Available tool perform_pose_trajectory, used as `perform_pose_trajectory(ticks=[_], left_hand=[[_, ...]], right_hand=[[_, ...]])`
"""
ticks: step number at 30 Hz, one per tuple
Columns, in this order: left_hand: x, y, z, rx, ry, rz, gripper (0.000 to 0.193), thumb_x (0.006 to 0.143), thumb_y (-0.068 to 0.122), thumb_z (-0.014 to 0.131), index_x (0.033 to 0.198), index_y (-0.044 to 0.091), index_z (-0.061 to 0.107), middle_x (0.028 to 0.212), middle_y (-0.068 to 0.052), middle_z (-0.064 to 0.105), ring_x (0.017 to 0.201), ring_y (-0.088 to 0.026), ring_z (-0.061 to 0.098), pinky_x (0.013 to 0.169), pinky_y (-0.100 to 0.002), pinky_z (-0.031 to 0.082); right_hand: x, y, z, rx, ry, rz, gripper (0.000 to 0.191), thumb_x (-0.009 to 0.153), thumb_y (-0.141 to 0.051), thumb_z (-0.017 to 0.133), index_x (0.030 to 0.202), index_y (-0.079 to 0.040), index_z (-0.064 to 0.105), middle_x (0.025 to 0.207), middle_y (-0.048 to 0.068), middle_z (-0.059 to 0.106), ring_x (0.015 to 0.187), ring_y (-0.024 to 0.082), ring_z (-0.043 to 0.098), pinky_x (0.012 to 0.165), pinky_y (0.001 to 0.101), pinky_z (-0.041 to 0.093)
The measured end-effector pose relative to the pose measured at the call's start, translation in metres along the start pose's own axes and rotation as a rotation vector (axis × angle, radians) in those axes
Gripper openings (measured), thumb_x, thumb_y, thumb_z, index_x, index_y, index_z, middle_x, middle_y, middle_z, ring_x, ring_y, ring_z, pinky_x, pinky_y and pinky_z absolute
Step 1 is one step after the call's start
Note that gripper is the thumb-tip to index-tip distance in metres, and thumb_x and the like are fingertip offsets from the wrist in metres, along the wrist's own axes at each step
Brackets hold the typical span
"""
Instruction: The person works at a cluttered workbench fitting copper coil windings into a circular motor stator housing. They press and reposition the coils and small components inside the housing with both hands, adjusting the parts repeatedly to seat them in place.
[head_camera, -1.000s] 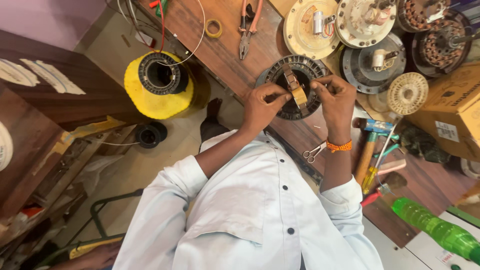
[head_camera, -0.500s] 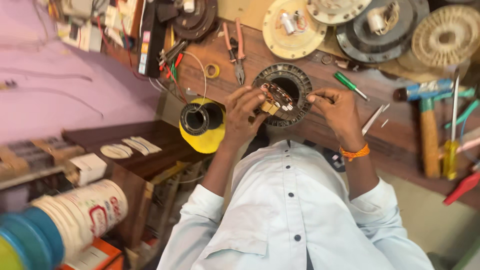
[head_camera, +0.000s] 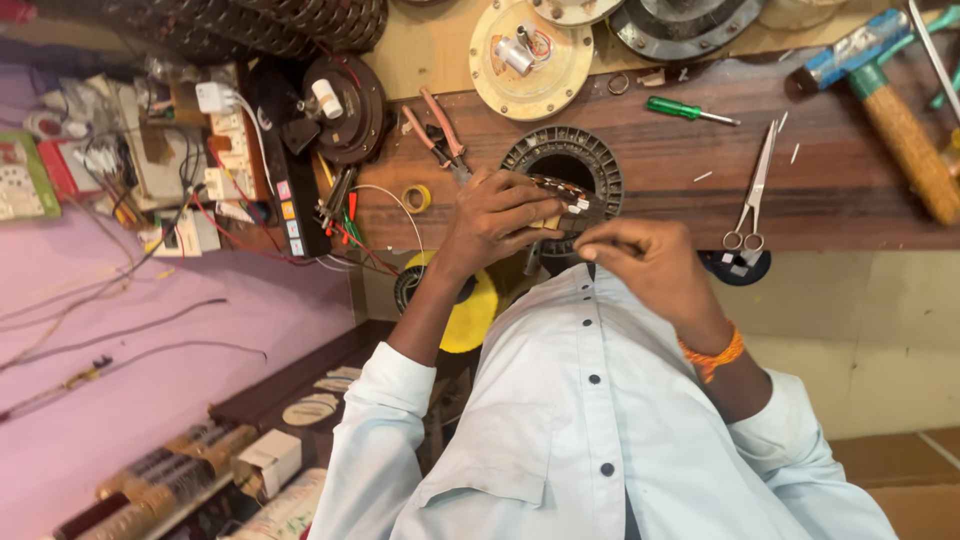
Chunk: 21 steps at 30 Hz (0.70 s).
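A black ribbed stator ring (head_camera: 600, 160) lies on the wooden bench (head_camera: 840, 190). My left hand (head_camera: 495, 215) grips its near edge, with the fingers closed over a copper-wound coil (head_camera: 562, 190) with white-tipped ends. My right hand (head_camera: 650, 265), with an orange band at the wrist, hovers just below the ring. Its thumb and fingertips are pinched together, and whatever is between them is too fine to make out. Both sleeves are pale blue-white.
On the bench lie scissors (head_camera: 750, 215), a green screwdriver (head_camera: 690, 110), red-handled pliers (head_camera: 440, 135), a wooden-handled hammer (head_camera: 900, 130) and a small yellow tape roll (head_camera: 417, 198). A cream round motor cover (head_camera: 530, 60) sits behind. A yellow spool (head_camera: 470, 310) stands below; a switchboard with tangled wires (head_camera: 240, 170) hangs left.
The view has swung and closed in on the bench. My right hand has drawn back from beside the ring to just below it. My left hand stays on the ring's coil.
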<state>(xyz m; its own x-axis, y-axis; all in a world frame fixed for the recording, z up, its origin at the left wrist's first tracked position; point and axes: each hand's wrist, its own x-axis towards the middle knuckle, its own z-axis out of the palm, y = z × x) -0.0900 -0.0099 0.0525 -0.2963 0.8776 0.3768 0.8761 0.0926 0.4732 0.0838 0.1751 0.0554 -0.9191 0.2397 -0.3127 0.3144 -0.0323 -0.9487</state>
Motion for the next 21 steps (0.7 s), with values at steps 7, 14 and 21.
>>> perform_pose_trajectory(ticks=[7,14,21], left_hand=[[0.007,-0.013,0.010,-0.113,-0.004,0.129,0.039,0.079,0.031,0.089,0.112,0.015,0.076,0.109,0.003,0.074,0.100,-0.021,0.066,0.084,-0.037,0.052],[0.002,-0.032,0.028,-0.096,0.056,0.298,0.040,0.085,0.028,0.085,0.122,0.020,0.072,0.127,-0.003,0.064,0.111,-0.023,0.056,0.093,-0.040,0.047],[-0.046,-0.022,0.047,0.038,0.132,0.410,0.033,0.090,0.023,0.080,0.123,0.024,0.074,0.133,0.006,0.063,0.116,-0.016,0.052,0.099,-0.037,0.044]], right_hand=[[-0.020,-0.007,0.046,-0.327,0.293,-0.427,0.011,0.092,-0.004,0.073,0.103,0.001,0.075,0.097,0.015,0.077,0.081,0.023,0.075,0.071,0.0300,0.059],[-0.010,0.040,0.066,-0.711,0.459,-0.617,0.006,0.088,0.001,0.074,0.093,0.000,0.077,0.072,0.010,0.070,0.060,0.023,0.067,0.055,0.0344,0.050],[-0.010,0.047,0.062,-0.815,0.422,-0.691,0.005,0.086,0.001,0.076,0.088,-0.004,0.075,0.064,0.006,0.061,0.054,0.021,0.058,0.053,0.0355,0.044]])
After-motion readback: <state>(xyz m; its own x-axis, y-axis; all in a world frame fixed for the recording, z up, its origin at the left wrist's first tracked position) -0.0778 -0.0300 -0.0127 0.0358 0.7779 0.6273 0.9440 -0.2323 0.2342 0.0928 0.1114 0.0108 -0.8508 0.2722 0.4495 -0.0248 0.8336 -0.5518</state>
